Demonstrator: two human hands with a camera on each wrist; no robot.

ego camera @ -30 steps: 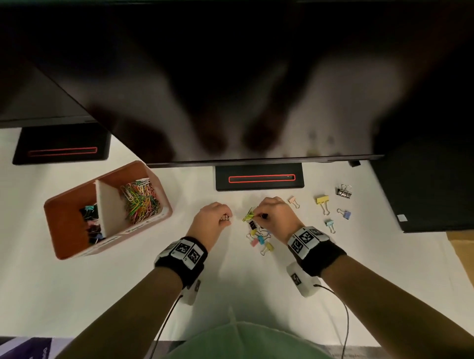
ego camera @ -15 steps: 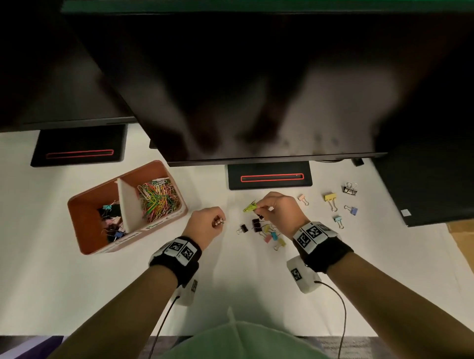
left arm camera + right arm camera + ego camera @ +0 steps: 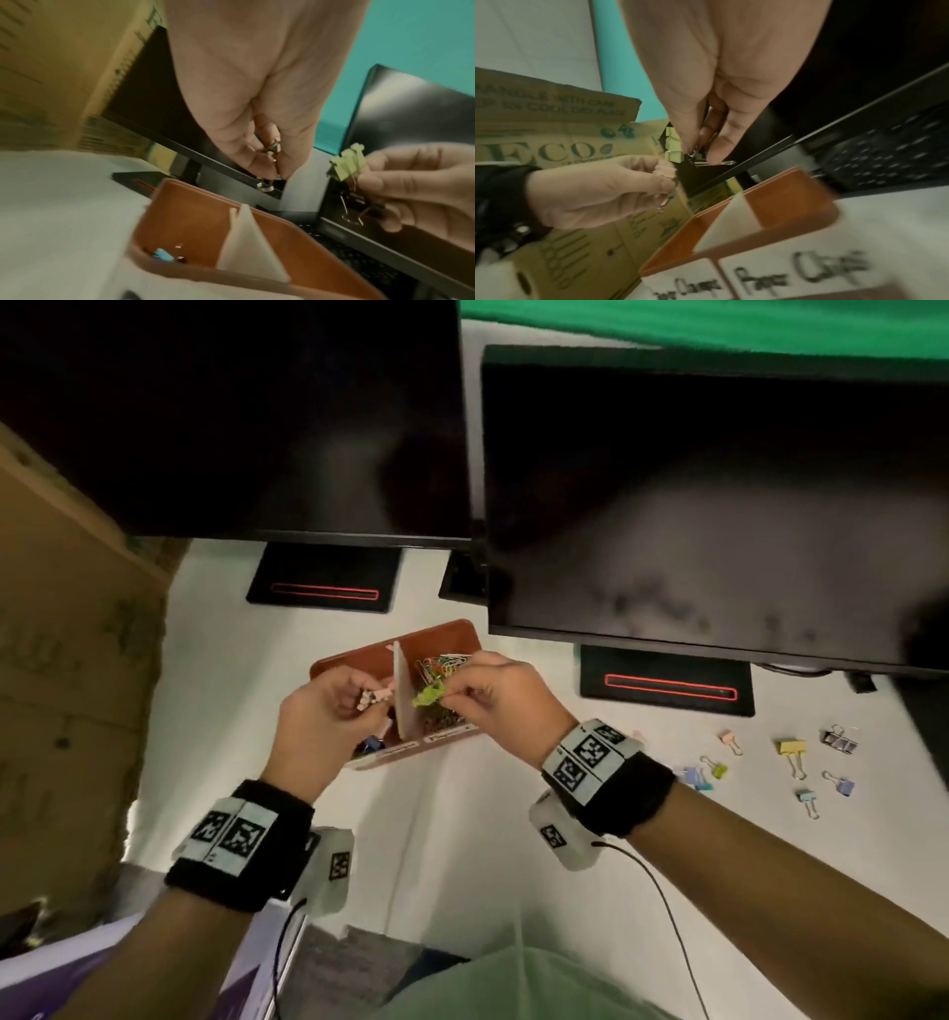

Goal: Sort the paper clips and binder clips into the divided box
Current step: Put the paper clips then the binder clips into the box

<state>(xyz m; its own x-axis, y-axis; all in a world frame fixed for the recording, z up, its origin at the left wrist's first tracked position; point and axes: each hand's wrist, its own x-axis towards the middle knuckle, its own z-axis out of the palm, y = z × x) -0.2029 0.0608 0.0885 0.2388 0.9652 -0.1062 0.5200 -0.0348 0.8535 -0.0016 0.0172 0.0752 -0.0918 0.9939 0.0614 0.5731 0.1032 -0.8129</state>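
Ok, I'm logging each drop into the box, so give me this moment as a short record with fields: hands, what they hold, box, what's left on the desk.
left hand: left hand pinches pinkish binder clips, above the box
right hand: right hand pinches green binder clips and a black one, above the box
box: divided box, white divider; paper clips in the right compartment, binder clips in the left
left on desk: loose binder clips on the white desk, at right

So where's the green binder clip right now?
In the head view the green binder clip is pinched in the right hand, held up over the orange divided box, just right of its white divider.
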